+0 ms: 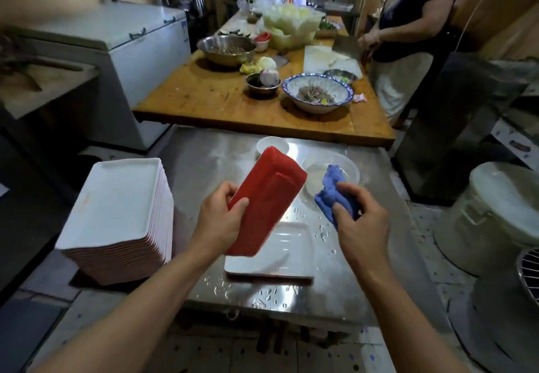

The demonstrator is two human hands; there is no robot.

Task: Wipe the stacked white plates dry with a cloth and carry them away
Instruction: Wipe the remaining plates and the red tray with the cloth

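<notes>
Left hand (pixel 223 216) up over the steel table (pixel 210 162), thumb and fingers clamped on the long edge of a rectangular plate (pixel 267 200) with its red underside turned to the camera, tilted up off the surface; right hand (pixel 360 221) just beside it, fingers bunched tight around a blue cloth (pixel 334 190), cloth and plate close but not touching. Directly below the raised plate, a white rectangular plate (pixel 287 253) lies flat on the steel, beads of water scattered around it and along the near edge; at the table's left side, a tall stack of white plates (pixel 116 212), pinkish along the edges, overhanging the corner. Farther back on the steel, a small white dish (pixel 272 143) and a clear shallow bowl (pixel 347 165), both partly hidden behind plate and cloth. Beyond, butted against the steel, a wooden prep table (pixel 210 95); on it a blue-rimmed bowl (pixel 318 92), a big metal bowl (pixel 226 49), a small metal bowl holding a cut onion, heaps of cabbage, a white cutting board. A person in a dark shirt and pale apron (pixel 408 37) stands at its right side; another in an apron at the far end. White chest freezer (pixel 116 34) to the left; a lidded metal bin (pixel 501 215) on the speckled floor to the right.
</notes>
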